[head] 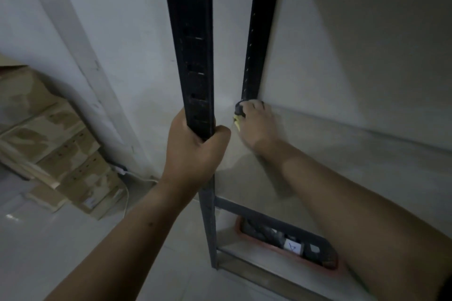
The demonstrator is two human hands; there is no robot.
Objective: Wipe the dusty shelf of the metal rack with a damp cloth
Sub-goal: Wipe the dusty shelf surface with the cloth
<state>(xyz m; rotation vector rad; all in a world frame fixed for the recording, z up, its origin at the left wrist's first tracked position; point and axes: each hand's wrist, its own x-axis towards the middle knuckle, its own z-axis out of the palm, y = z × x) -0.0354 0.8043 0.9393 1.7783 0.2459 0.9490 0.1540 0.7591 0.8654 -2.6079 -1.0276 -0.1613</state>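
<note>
Shelf [342,166] bore the right hand [256,124], fingers curled on a dark-and-yellow cloth [238,115]; left hand [195,146] gripped the rack's front post [193,44].

Black matt metal upright [195,56] (punched holes); pale smooth shelf [342,154]; glossy floor [36,239].

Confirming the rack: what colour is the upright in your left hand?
Black upright, head view.

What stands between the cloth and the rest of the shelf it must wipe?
Nothing visible. The right hand holds the cloth on the shelf at its back corner, by the rear post; the shelf stretching right shows nothing on it. The left hand grips the front post.
</note>
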